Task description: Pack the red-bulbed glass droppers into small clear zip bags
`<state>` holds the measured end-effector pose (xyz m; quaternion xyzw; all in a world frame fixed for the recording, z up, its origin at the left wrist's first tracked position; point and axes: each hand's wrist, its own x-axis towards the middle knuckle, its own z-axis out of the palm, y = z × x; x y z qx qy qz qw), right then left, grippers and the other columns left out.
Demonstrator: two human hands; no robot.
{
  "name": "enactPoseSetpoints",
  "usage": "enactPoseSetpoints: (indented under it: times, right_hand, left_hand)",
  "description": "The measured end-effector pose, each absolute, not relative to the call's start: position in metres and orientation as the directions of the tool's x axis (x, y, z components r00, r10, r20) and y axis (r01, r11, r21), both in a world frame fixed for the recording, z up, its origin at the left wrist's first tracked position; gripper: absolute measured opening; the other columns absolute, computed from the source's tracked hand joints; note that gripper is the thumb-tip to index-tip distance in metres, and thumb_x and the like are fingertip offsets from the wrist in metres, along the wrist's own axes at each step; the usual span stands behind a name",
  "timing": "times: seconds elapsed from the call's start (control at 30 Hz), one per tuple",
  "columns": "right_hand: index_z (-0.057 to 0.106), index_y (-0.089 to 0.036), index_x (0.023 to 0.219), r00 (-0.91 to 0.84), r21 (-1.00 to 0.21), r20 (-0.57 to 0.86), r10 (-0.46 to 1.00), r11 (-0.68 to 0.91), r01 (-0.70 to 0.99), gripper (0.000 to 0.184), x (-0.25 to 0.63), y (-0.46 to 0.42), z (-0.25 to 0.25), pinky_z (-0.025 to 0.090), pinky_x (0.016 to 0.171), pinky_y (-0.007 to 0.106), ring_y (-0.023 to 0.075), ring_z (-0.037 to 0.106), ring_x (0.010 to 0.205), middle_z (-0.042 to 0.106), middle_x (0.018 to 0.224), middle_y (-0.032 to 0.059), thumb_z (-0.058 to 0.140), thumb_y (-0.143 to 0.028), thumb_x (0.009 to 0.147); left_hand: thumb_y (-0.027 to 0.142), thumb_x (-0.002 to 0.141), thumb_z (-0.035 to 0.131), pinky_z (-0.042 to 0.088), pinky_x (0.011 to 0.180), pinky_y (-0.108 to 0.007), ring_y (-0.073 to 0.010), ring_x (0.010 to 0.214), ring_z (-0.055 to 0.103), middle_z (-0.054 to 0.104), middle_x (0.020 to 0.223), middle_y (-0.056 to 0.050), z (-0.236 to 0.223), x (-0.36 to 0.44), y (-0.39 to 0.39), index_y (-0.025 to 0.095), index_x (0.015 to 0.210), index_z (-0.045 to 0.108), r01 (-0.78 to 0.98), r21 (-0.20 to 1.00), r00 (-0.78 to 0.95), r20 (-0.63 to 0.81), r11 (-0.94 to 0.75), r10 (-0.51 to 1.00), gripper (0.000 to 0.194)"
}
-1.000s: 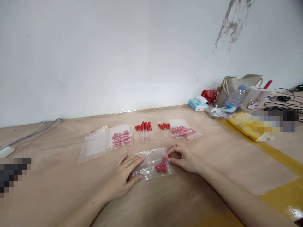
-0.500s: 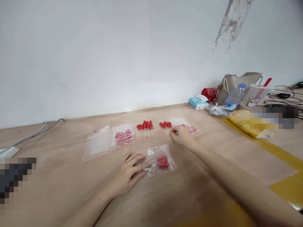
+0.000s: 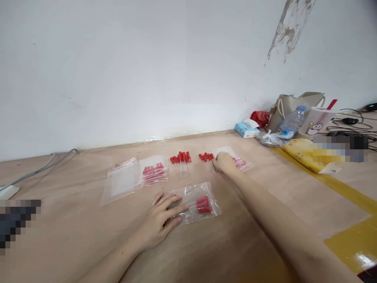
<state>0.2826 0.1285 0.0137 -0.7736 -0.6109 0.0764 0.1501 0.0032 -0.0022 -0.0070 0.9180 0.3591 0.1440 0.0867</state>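
Note:
My left hand [image 3: 161,218] lies flat with fingers spread on the left end of a clear plastic bag [image 3: 188,195] that holds three red-capped droppers [image 3: 202,204]. My right hand [image 3: 224,162] reaches far forward to a loose row of red-capped droppers [image 3: 206,157], its fingers curled down at them; whether it holds one is hidden. Another loose group of droppers [image 3: 180,158] lies to the left of that row.
A filled bag of droppers [image 3: 153,172] and an empty clear bag [image 3: 119,181] lie at the left, more filled bags [image 3: 241,162] behind my right hand. A tissue pack [image 3: 246,127], water bottle [image 3: 290,124], paper bag [image 3: 297,104], cup and cables stand at the right by the wall.
My right hand left the bag's opening and reached forward to the loose droppers at the back. My left hand stayed flat on the bag.

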Motion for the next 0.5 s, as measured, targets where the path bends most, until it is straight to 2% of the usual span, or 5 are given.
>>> enactPoseSetpoints:
  times: [0.27, 0.5]
  right_hand:
    - [0.063, -0.013, 0.098, 0.273, -0.331, 0.014, 0.962, -0.254, 0.909, 0.028, 0.268, 0.140, 0.017, 0.046, 0.071, 0.029, 0.0254, 0.061, 0.093, 0.063, 0.099, 0.0189, 0.054, -0.025, 0.075]
    - [0.065, -0.015, 0.092, 0.263, -0.361, -0.057, 0.963, -0.266, 0.894, 0.026, 0.262, 0.150, 0.015, 0.046, 0.063, 0.027, 0.0243, 0.063, 0.085, 0.067, 0.082, 0.0144, 0.057, -0.028, 0.071]
  left_hand:
    - [0.031, 0.091, 0.042, 0.016, 0.104, -0.054, -0.0212, 0.120, 0.039, 0.046, 0.129, -0.001, -0.007, 0.003, -0.002, 0.040, 0.125, 0.044, 0.651, 0.247, 0.698, 0.177, -0.717, 0.694, 0.035]
    - [0.031, 0.091, 0.040, 0.016, 0.104, -0.053, -0.0214, 0.121, 0.038, 0.045, 0.130, -0.001, -0.006, 0.002, -0.002, 0.039, 0.125, 0.044, 0.658, 0.236, 0.700, 0.159, -0.715, 0.697, 0.035]
